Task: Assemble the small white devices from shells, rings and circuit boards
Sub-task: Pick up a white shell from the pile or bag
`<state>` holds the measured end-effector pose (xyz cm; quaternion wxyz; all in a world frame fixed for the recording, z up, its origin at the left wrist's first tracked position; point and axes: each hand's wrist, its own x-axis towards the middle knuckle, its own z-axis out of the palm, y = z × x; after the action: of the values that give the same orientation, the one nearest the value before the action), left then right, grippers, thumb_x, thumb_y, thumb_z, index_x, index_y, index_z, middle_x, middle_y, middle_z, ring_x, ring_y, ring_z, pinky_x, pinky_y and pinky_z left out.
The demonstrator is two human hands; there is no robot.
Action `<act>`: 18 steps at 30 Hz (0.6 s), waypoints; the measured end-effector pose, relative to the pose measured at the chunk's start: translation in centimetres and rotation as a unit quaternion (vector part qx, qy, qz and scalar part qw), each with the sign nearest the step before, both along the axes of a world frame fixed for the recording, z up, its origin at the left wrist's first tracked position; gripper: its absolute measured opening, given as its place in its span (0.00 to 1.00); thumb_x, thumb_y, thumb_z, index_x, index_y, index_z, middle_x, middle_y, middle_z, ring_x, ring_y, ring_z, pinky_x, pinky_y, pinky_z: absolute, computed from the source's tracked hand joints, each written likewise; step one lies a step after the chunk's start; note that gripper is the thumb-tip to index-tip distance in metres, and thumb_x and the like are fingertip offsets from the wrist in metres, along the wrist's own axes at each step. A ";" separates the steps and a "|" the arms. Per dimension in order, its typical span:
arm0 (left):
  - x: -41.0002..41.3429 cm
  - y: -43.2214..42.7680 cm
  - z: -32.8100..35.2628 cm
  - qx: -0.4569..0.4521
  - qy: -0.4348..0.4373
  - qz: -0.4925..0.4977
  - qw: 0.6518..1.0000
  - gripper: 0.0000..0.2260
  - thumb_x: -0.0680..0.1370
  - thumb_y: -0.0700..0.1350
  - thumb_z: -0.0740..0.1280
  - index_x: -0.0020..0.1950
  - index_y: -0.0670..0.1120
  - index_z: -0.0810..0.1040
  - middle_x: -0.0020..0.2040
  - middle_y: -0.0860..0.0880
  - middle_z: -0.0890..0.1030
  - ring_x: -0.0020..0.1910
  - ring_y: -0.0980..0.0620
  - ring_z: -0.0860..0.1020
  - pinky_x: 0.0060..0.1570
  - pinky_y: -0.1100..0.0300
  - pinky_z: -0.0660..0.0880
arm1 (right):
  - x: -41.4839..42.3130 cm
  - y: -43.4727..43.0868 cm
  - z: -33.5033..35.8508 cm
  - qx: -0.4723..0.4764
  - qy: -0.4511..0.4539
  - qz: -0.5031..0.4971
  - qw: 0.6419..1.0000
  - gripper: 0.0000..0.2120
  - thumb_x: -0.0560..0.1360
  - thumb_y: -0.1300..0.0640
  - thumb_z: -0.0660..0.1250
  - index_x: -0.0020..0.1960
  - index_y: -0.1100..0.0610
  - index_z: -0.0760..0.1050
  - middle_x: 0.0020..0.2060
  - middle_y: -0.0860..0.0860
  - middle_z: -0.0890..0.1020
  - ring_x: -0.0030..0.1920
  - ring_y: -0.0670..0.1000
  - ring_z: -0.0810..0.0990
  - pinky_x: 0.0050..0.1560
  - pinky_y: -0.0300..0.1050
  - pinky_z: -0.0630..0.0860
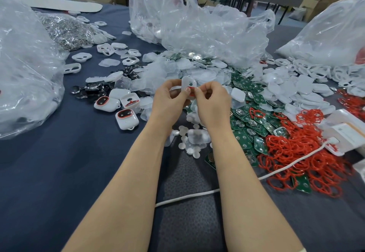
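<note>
My left hand (171,98) grips a small white shell (188,82) held up above the table's middle. My right hand (212,101) pinches a red ring (191,90) against the shell's lower edge; most of the ring is hidden by my fingers. Three assembled white devices with red rings (126,118) lie to the left of my hands. Green circuit boards (248,121) are heaped to the right. A pile of loose red rings (296,153) spreads at the right front. Translucent white shells (197,70) are piled behind my hands.
Big clear plastic bags stand at the left (25,70), the middle back (197,20) and the right back (331,34). A heap of metal parts (69,30) lies at the back left. A white cable (217,190) crosses the blue cloth. A white box (347,133) sits at the right edge.
</note>
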<state>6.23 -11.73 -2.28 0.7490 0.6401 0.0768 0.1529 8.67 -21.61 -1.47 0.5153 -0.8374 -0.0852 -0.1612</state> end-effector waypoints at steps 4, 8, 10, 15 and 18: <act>0.0 0.0 0.1 -0.024 -0.004 -0.009 1.000 0.07 0.78 0.38 0.67 0.56 0.43 0.76 0.44 0.46 0.84 0.45 0.51 0.82 0.51 0.58 0.79 | 0.4 -0.7 0.3 0.147 0.113 0.052 0.981 0.08 0.75 0.60 0.69 0.39 0.55 0.72 0.34 0.50 0.76 0.35 0.47 0.75 0.41 0.42 0.75; 0.0 0.0 0.2 -0.068 -0.001 -0.019 0.998 0.05 0.80 0.40 0.65 0.55 0.45 0.77 0.46 0.44 0.83 0.47 0.49 0.82 0.55 0.56 0.78 | 0.6 -1.0 0.3 0.130 0.103 0.038 0.985 0.07 0.75 0.59 0.69 0.40 0.55 0.73 0.34 0.49 0.76 0.35 0.46 0.75 0.41 0.38 0.74; 0.1 -0.1 0.2 -0.062 -0.004 -0.020 0.998 0.05 0.81 0.39 0.63 0.53 0.46 0.76 0.44 0.46 0.84 0.46 0.52 0.82 0.53 0.59 0.79 | 0.4 -0.7 0.3 0.042 0.040 0.003 0.998 0.05 0.76 0.57 0.67 0.42 0.55 0.73 0.36 0.48 0.77 0.37 0.45 0.74 0.38 0.29 0.70; 0.3 -0.1 0.0 -0.009 0.002 0.017 1.000 0.05 0.81 0.39 0.62 0.53 0.45 0.76 0.44 0.46 0.84 0.45 0.51 0.83 0.51 0.58 0.79 | 0.0 0.1 0.2 -0.018 0.000 -0.007 1.000 0.04 0.79 0.58 0.62 0.46 0.57 0.70 0.46 0.56 0.78 0.47 0.53 0.76 0.48 0.46 0.72; 0.3 -0.1 -0.1 0.024 0.005 0.048 0.999 0.05 0.81 0.40 0.62 0.49 0.49 0.74 0.45 0.45 0.84 0.47 0.49 0.83 0.53 0.55 0.78 | -0.1 0.1 0.2 -0.022 -0.009 0.000 1.000 0.04 0.80 0.58 0.61 0.47 0.58 0.71 0.45 0.55 0.78 0.47 0.53 0.75 0.47 0.45 0.70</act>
<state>6.58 -11.82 -2.34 0.7249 0.6542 0.1076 0.1873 8.56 -21.50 -1.24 0.4960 -0.8471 -0.0930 -0.1669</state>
